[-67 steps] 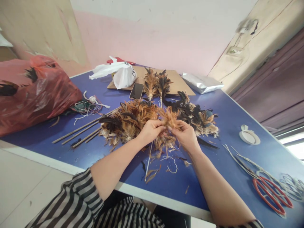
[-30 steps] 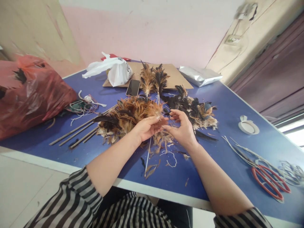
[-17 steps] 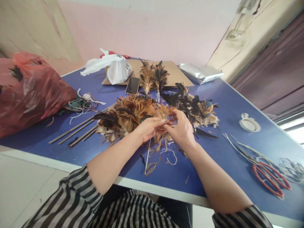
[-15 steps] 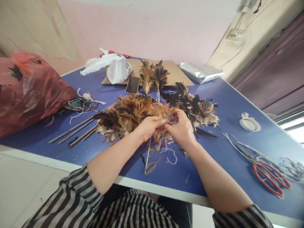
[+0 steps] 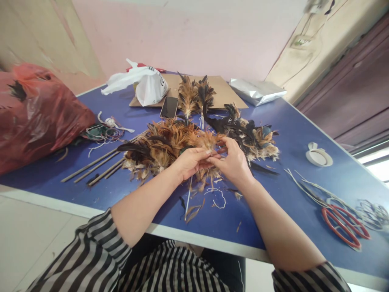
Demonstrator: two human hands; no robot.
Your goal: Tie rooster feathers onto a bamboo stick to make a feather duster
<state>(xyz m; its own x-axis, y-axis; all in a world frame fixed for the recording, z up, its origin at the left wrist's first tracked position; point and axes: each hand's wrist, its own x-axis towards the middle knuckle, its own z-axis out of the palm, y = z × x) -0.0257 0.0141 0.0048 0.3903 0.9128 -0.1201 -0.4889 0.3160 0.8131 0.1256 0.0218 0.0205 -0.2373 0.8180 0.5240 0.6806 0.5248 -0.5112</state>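
My left hand [image 5: 190, 162] and my right hand [image 5: 233, 162] meet over a blue table [image 5: 273, 227], both pinched on a small bunch of orange-brown feathers [image 5: 209, 142]. A thin white stick [image 5: 188, 196] runs down from under my hands toward the table's front edge. Left of my hands lies a big heap of brown and black feathers [image 5: 158, 148]. Behind my right hand is a darker heap of feathers [image 5: 252, 136].
Several wooden sticks [image 5: 97, 164] lie at the left, beside a red plastic bag [image 5: 36, 113] and tangled strings [image 5: 103, 133]. A phone [image 5: 169, 107], white bag [image 5: 146, 85], cardboard [image 5: 225, 97] and silver pouch [image 5: 258, 91] sit behind. Red-handled scissors [image 5: 345, 223] and a tape roll [image 5: 318, 154] are right.
My right hand, open a second ago, closed in against my left hand and pinched the feather bunch. The hands have stayed together since, shifting only slightly.
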